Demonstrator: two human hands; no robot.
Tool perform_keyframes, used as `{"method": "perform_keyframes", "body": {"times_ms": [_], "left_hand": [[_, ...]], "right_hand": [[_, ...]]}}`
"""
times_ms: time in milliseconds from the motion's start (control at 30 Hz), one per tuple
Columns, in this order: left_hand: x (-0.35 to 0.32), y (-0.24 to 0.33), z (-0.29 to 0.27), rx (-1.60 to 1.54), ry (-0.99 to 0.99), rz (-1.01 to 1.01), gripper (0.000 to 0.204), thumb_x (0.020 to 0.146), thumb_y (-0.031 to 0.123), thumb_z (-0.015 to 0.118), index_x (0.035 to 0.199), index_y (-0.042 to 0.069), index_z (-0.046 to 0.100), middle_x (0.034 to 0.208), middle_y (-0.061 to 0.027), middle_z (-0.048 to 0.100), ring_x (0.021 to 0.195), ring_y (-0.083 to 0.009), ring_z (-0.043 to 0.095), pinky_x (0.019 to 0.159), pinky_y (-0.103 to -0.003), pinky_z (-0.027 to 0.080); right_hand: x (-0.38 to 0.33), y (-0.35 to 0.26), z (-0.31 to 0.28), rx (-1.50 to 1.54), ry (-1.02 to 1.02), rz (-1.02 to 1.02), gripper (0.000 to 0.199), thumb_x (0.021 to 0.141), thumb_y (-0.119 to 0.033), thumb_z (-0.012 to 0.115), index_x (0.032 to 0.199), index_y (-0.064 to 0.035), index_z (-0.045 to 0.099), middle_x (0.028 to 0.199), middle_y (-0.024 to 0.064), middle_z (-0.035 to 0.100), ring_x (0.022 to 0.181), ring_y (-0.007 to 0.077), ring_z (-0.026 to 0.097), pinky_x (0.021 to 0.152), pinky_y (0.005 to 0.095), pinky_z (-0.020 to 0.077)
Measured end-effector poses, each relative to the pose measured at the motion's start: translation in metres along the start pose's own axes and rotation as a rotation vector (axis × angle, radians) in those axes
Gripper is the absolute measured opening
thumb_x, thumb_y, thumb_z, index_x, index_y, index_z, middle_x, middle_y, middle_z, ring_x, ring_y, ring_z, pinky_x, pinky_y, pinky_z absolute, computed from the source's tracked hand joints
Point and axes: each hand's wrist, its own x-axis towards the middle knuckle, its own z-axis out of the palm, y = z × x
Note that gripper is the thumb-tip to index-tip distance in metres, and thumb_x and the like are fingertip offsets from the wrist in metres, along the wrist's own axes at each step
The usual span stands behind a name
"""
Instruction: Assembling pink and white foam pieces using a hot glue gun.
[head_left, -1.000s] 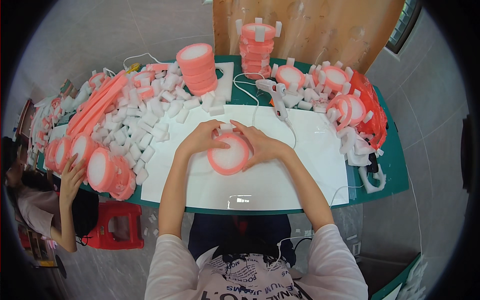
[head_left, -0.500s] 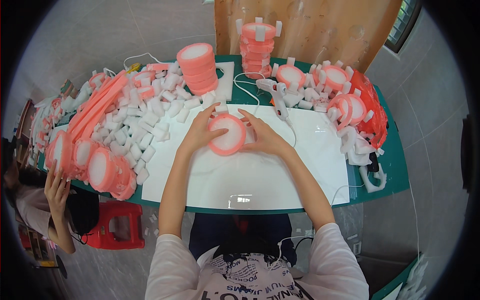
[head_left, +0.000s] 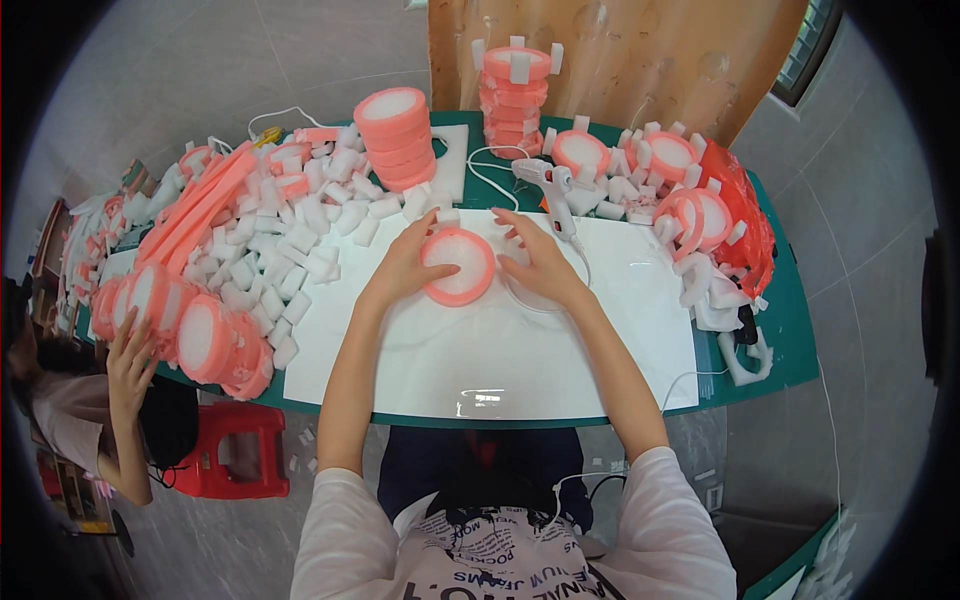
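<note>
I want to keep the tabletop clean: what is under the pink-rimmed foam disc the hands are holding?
The pink-rimmed foam disc lies on a white sheet spread over the green table. The left hand and right hand flank it. The sheet directly beneath is covered.

You sit at a green table (head_left: 790, 345) with a white sheet (head_left: 520, 350) on it. The floor (head_left: 200, 70) is grey tiles. A brown board (head_left: 640, 60) stands behind. A red stool (head_left: 235, 450) sits below.
</note>
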Motion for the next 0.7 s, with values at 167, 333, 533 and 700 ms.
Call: {"method": "perform_keyframes", "body": {"times_ms": [167,333,533,700], "left_hand": [[-0.003,0.006,-0.001,0.057,-0.071,0.037,0.084,0.061,0.022,0.075,0.13,0.003,0.031,0.121,-0.016,0.046,0.111,-0.0295,0.045,0.094,-0.035,0.036],[-0.001,0.002,0.004,0.058,-0.091,-0.023,0.09,0.06,0.025,0.075,0.133,0.005,0.026,0.12,-0.0147,0.048,0.111,-0.0302,0.044,0.094,-0.036,0.035],[-0.001,-0.004,0.006,0.064,-0.036,-0.048,0.09,0.06,0.028,0.075,0.133,0.006,0.027,0.119,-0.0138,0.049,0.111,-0.03,0.044,0.093,-0.038,0.035],[-0.002,-0.003,0.004,0.097,-0.057,-0.019,0.086,0.06,0.029,0.074,0.132,0.008,0.03,0.118,-0.0133,0.05,0.11,-0.0296,0.044,0.093,-0.038,0.036]], "right_hand": [[0.004,-0.003,-0.007,-0.041,0.25,-0.087,0.05,0.071,-0.001,0.058,0.118,-0.0082,0.043,0.109,0.0074,0.051,0.088,0.019,0.051,0.071,0.0288,0.0416],[0.006,0.005,-0.011,-0.219,0.745,-0.116,0.042,0.069,0.002,0.057,0.109,-0.0028,0.046,0.108,0.0148,0.047,0.092,0.0289,0.047,0.079,0.0344,0.0398],[0.006,0.019,-0.014,-0.423,0.887,-0.145,0.033,0.069,0.002,0.057,0.1,-0.0036,0.048,0.096,0.0107,0.049,0.084,0.0229,0.046,0.069,0.0296,0.0393],[0.006,0.011,-0.014,-0.34,0.881,-0.186,0.021,0.069,0.002,0.057,0.088,-0.0027,0.049,0.088,0.0094,0.047,0.078,0.022,0.045,0.065,0.0297,0.0379]]}}
